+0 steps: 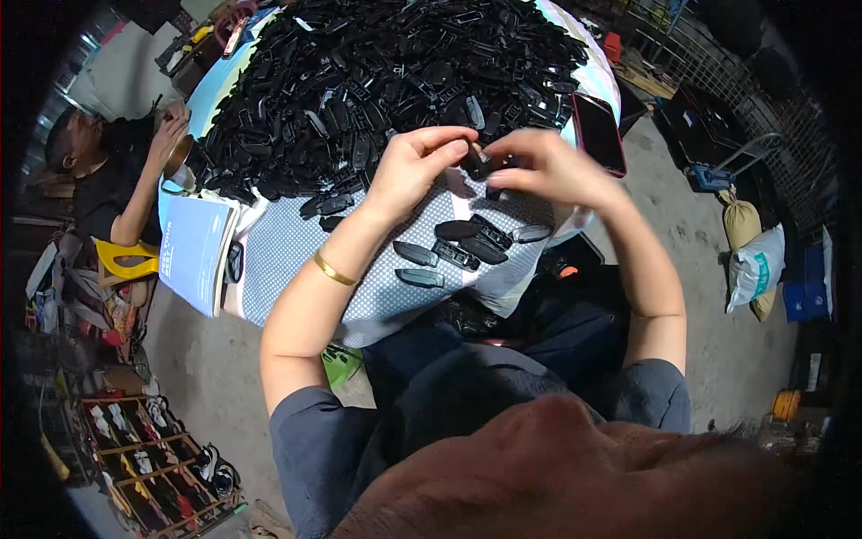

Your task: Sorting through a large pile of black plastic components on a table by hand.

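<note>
A small dark plastic piece (478, 162) is between my two hands, at the near edge of a large heap of black plastic parts (395, 81). My left hand (415, 171) pinches it with thumb and forefinger. The fingers of my right hand (555, 169), slightly blurred, close on its other side. Fingertips cover much of the piece, so its exact kind is hard to see. Below the hands several loose oval shells and slotted frames lie on the dotted cloth, among them a grey shell (419, 278) and a slotted black frame (456, 254).
A phone (600, 135) lies at the table's right edge, and a blue-covered book (193, 247) at the left. Beyond the book, another person's hand (169, 130) is beside a round metallic object. Sacks (756, 265) stand on the floor at right; a compartmented rack (153, 454) is lower left.
</note>
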Action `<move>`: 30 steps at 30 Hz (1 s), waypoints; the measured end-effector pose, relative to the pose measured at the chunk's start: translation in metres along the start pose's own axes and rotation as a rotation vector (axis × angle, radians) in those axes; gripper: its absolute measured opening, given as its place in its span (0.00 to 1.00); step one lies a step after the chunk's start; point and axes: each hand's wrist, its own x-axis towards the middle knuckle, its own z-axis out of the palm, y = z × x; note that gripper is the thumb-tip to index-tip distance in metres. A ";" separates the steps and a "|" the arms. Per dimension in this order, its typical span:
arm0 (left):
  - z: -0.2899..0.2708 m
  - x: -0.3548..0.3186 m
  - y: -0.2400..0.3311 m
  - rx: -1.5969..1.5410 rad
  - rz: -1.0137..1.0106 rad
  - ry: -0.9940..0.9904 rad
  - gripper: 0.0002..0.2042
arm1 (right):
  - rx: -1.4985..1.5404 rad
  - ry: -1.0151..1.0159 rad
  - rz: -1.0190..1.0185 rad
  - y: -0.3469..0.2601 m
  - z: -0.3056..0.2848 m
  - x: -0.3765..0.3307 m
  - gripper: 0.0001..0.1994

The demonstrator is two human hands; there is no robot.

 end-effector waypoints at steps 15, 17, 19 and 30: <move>0.039 0.002 -0.002 1.093 0.267 -0.010 0.22 | -0.362 0.294 0.100 0.052 0.024 -0.024 0.17; 0.040 0.008 -0.012 1.161 0.333 -0.011 0.24 | -0.317 0.322 0.074 0.055 0.032 -0.018 0.19; 0.037 0.010 -0.015 1.216 0.288 -0.013 0.23 | -0.299 0.363 -0.003 0.057 0.034 -0.013 0.20; 0.027 0.003 -0.015 1.339 0.325 0.121 0.10 | -0.280 0.232 -0.099 0.061 -0.036 0.054 0.13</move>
